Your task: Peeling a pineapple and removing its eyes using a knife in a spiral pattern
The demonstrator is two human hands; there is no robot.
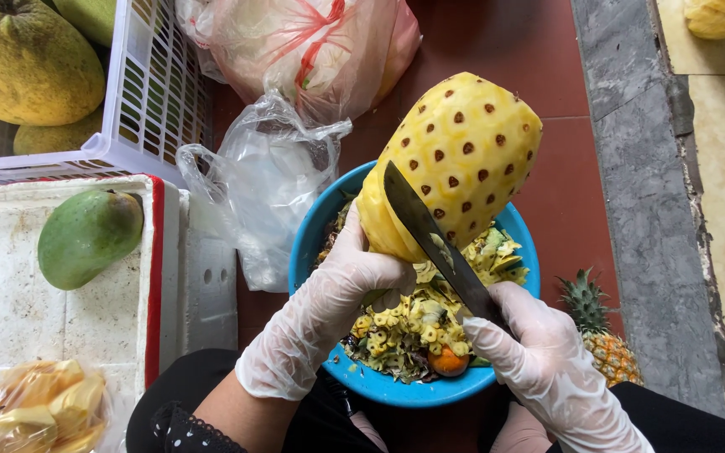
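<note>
Your left hand, in a clear glove, curls its fingers around the lower end of 1 peeled pineapple, holding it tilted above 1 blue bowl heaped with peelings. Your right hand, also gloved, has its fingers wrapped tight around the handle of 1 dark knife, whose blade lies against the fruit's yellow flesh. Beside the bowl you have 1 small unpeeled pineapple on the red floor, 2 plastic bags behind, and 1 green mango on a white foam box.
</note>
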